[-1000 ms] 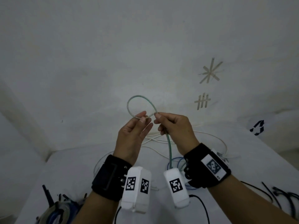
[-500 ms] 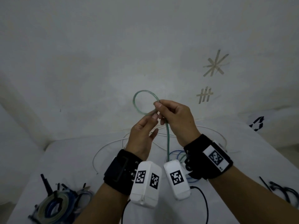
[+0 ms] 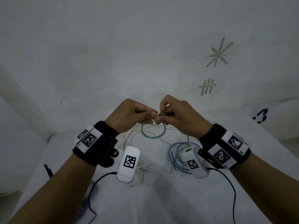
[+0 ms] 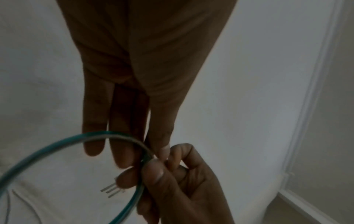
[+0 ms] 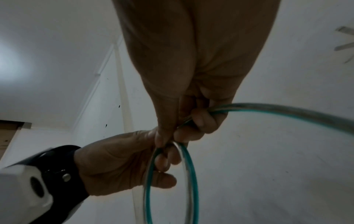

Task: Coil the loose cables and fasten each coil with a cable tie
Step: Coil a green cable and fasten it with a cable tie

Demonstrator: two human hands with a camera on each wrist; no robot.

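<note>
1. Left hand (image 3: pixel 129 115) and right hand (image 3: pixel 179 117) meet fingertip to fingertip above the worktop (image 3: pixel 161 199), both pinching the green cable (image 3: pixel 153 136) where its loop crosses itself. Left: thumb and forefinger closed on the crossing, other fingers straight per the left wrist view. Right: fingers curled round the cable.
2. One small loop hangs just below the hands. The tail runs down from the right hand toward the blue cable (image 3: pixel 174 152) lying on the worktop.
3. Risk: cable looks springy, and only the pinch holds the loop. If either hand regrips, I expect it to pop open.
4. Risk: bare wire ends (image 4: pixel 111 189) stick out by the right fingers and could snag the next turn.
5. Risk: the tail lies close to the blue and white cables (image 3: pixel 131 136); pulling in slack may drag or tangle them.
6. Risk: no cable tie is visible within reach, so fetching one means holding the coil one-handed.
7. Containers: none in view.
</note>
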